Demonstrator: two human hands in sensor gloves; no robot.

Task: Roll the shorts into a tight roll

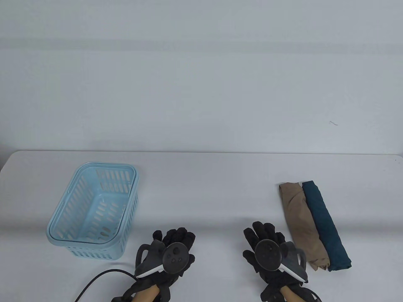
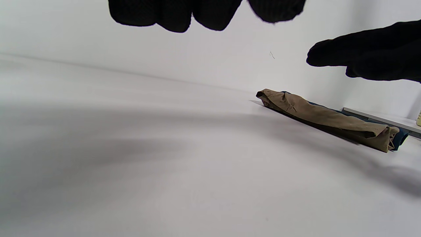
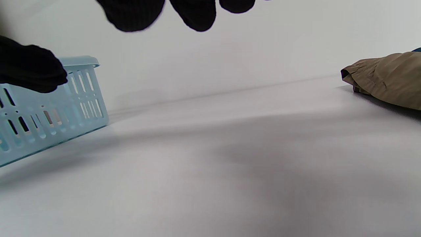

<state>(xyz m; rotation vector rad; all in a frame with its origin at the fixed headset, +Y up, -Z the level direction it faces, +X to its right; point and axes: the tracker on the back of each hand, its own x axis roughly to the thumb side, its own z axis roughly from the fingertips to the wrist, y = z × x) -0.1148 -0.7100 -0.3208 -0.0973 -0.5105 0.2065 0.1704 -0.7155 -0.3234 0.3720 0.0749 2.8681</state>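
**Rolled shorts at lower right, both hands free**

Surroundings. A light blue slotted basket [image 1: 94,210] stands at the lower left of the table view, open side up, on the white table [image 1: 207,188]. A black cable [image 1: 97,278] runs from the bottom edge toward the left hand. In the right wrist view the basket wall [image 3: 49,112] fills the left edge, partly behind a gloved fingertip of the left hand [image 3: 29,69]. Bare table lies between the hands and the rolls, and between the basket and the hands.

Task item. Two rolls lie side by side and touching at the lower right of the table view: tan shorts [image 1: 302,225] on the left, teal shorts [image 1: 326,225] on the right. Each long axis runs from the upper left to the lower right of the frame, the far ends near mid-table, the near ends toward the bottom edge. In the left wrist view the tan roll [image 2: 325,118] hides most of the teal one behind it.

Hands. The left hand [image 1: 170,254] sits at bottom centre, the right hand [image 1: 272,251] just right of it, near the tan roll but apart from it. Both are palm down with fingers extended forward, grasping nothing; the wrist views show the fingertips clear of the table.
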